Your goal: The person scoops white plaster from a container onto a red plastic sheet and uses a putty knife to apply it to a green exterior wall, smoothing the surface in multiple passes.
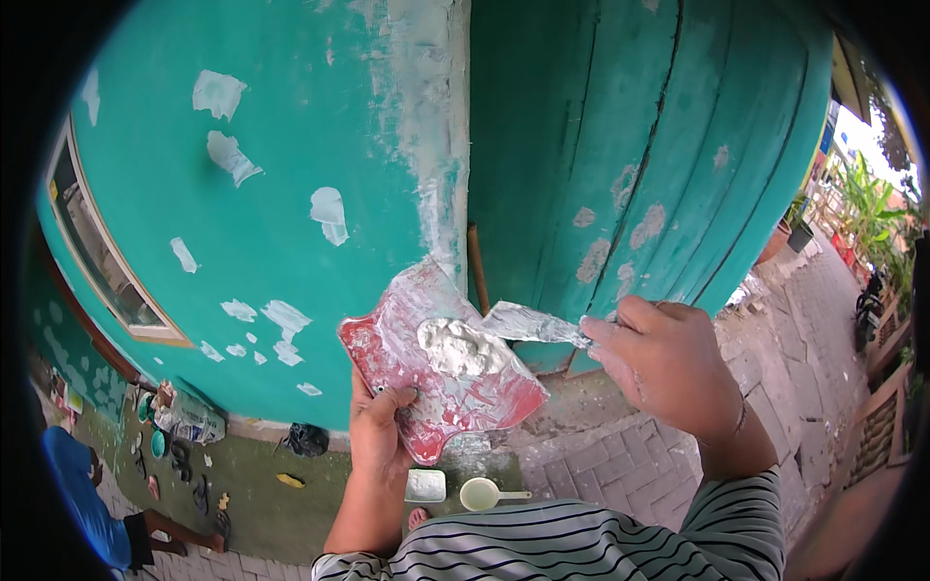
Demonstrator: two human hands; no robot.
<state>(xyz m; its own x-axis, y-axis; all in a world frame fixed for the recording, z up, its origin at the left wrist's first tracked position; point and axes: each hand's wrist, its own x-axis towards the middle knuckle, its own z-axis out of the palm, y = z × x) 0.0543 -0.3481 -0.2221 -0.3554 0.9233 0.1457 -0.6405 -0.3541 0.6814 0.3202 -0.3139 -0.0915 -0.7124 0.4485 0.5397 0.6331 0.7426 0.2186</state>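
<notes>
My left hand (373, 436) grips a red plastic board (499, 397), smeared with white paste and holding a lump of white filler (460, 346). My right hand (659, 358) is closed around a putty knife (533, 323) coated in white, its blade angled toward the board just right of the lump. Ahead is a teal wall (271, 213) with white filler patches and a whitened vertical edge (441, 126). Right of that edge is a recessed teal panelled surface (620, 145) with dark seams and patches, and a wooden stick (477, 261) stands at the corner.
A white tub (425, 484) and cream dipper (480, 494) lie by my foot. At left are a person in blue (76, 494), sandals (201, 492), a dark bag (308, 441), containers (159, 444) and a window (102, 242). A paved path (804, 329) with plants (862, 203) runs along the right.
</notes>
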